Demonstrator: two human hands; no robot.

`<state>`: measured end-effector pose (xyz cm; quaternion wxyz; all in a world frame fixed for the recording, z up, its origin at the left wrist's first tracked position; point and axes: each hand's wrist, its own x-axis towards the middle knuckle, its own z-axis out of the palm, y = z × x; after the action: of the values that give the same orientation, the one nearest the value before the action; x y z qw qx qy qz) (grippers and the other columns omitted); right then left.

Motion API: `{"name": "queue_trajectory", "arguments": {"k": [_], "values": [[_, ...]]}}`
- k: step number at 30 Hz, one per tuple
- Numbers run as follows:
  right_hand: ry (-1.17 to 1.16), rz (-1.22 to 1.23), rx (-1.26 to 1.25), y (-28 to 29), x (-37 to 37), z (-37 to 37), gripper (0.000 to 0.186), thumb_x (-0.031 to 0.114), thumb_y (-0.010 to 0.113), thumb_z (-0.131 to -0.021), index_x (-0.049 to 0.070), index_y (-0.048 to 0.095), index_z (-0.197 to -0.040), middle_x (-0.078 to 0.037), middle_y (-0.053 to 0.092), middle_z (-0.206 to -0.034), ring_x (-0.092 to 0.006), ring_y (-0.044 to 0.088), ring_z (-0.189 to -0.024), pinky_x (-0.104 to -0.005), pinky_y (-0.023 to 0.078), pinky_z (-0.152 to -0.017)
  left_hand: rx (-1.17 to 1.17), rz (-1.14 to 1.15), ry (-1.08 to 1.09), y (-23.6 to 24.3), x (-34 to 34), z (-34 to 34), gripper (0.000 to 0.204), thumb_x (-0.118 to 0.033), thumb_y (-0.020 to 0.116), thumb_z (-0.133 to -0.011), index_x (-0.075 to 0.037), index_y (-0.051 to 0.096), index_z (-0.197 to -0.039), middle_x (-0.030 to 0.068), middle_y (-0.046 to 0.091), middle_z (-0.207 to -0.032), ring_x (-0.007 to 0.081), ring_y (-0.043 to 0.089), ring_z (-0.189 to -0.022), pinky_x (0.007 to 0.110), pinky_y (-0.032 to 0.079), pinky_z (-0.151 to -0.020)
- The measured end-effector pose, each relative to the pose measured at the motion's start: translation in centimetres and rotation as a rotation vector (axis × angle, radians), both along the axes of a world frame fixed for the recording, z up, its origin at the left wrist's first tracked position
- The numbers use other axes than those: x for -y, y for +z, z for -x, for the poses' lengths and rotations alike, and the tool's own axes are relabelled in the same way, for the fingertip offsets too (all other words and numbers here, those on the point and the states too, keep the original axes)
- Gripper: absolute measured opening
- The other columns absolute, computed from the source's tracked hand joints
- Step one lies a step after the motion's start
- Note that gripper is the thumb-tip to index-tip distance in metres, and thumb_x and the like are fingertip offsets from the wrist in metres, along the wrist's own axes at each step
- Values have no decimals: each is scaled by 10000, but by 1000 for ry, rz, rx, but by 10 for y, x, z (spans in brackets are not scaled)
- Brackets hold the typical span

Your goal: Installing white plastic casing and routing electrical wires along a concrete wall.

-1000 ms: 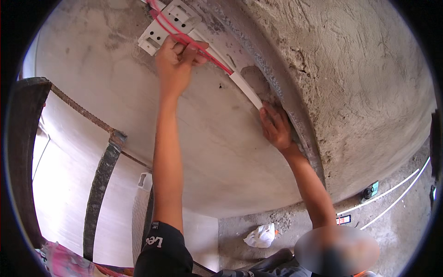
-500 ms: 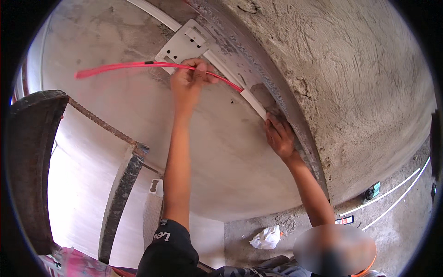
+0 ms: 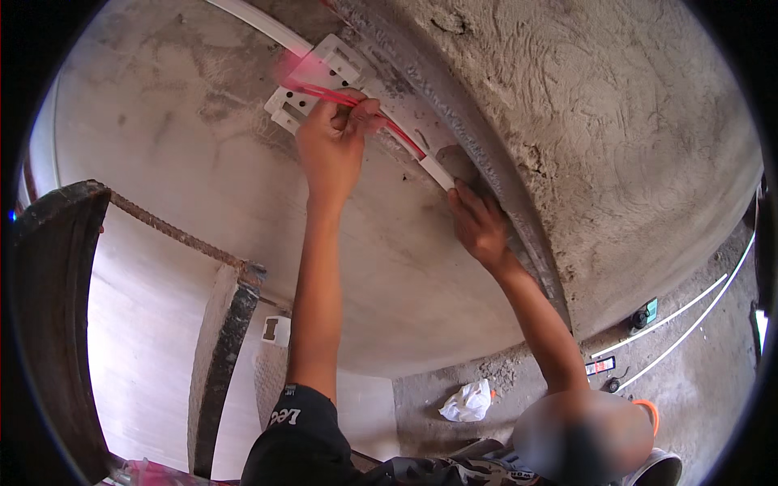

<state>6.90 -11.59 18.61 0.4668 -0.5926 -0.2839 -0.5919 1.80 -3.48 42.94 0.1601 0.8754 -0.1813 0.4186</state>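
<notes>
My left hand [image 3: 332,146] is closed in a pinch around several red wires [image 3: 405,142]. Their free ends blur in front of a white wall box [image 3: 284,109] with dark holes. From my fingers the wires run down to the right into a narrow length of white cable trunking [image 3: 438,172] against the wall. My right hand [image 3: 481,228] grips the trunking just below the point where the wires enter. Its fingers hide the trunking beneath them.
Another white trunking strip [image 3: 263,26] runs up from the box. A rough concrete edge [image 3: 486,154] curves beside my right hand. Dark metal framing [image 3: 223,364] stands at left. On the floor lie a white plastic bag [image 3: 468,402], long white strips [image 3: 689,336] and a small black-and-teal item [image 3: 644,314].
The wires' free ends have swung from the far left up and right, across the box. My left hand has turned and risen slightly. My right hand has slid a little up the trunking.
</notes>
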Motion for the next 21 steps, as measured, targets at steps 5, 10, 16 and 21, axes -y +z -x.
{"name": "queue_trajectory", "arguments": {"k": [5, 10, 16, 21], "values": [[-53, -12, -56, 8, -6, 0, 387, 16, 671, -684, 68, 665, -1068, -67, 580, -973, -255, 576, -837, -354, 499, -688, -58, 200, -61, 1, 11, 0, 50, 27, 559, -883, 47, 556, -928, 84, 641, -792, 154, 679, -704, 227, 513, -593], [41, -35, -9, 19, -11, -1, 504, -40, 617, -668, 42, 612, -1165, -135, 536, -1000, -313, 551, -812, -406, 485, -662, 63, 269, -63, -7, 7, -10, 115, -56, 601, -892, 40, 552, -931, 86, 635, -787, 164, 676, -670, 232, 507, -552], [57, -121, 62, 51, -21, -11, 529, -26, 643, -630, 47, 623, -1153, -124, 538, -993, -314, 543, -839, -415, 475, -709, 280, 189, 32, -19, 0, -20, 202, -130, 620, -896, 37, 547, -982, 80, 610, -821, 131, 622, -611, 225, 478, -541], [27, -134, 33, 77, -23, -12, 529, 24, 657, -638, 58, 616, -1164, -106, 536, -1000, -318, 544, -894, -409, 483, -742, 301, 324, -31, -27, 9, -25, 234, -139, 620, -901, 42, 543, -1029, 63, 601, -781, 111, 590, -599, 219, 450, -537]]}}
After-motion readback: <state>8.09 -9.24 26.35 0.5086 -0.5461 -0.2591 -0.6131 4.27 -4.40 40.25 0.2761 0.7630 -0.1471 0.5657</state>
